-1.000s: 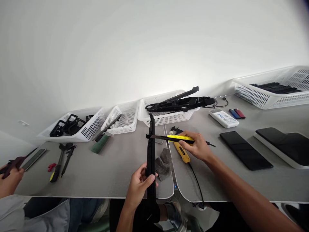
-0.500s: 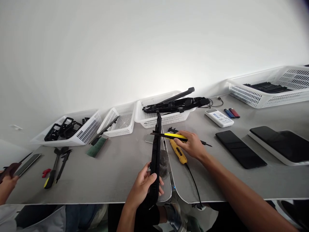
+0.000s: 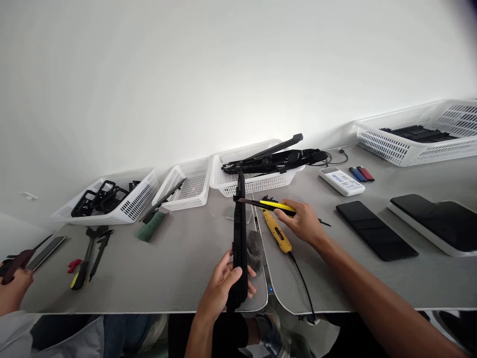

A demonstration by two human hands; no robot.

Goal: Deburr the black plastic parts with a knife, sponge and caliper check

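Note:
My left hand (image 3: 220, 286) grips the near end of a long black plastic strip (image 3: 239, 233) that points away from me over the grey table (image 3: 167, 268). My right hand (image 3: 302, 222) holds a yellow-and-black utility knife (image 3: 269, 205) level, with its blade tip against the strip's far part. A dark grey cloth (image 3: 255, 247) lies under the strip, just beyond my left hand. A yellow corded tool (image 3: 278, 231) rests on the table right below the knife.
Three white baskets (image 3: 257, 185) (image 3: 186, 186) (image 3: 112, 201) with black parts line the wall; a fourth basket (image 3: 417, 134) stands far right. Phones (image 3: 376, 230), a white power bank (image 3: 341, 180) and two lighters (image 3: 361, 174) lie right. Another person's hand (image 3: 13, 288) works at the left, near pliers (image 3: 87, 256).
The knife tip has slid along the strip towards its far end, and my right hand has shifted slightly with it. The strip's near end has come up over the table edge.

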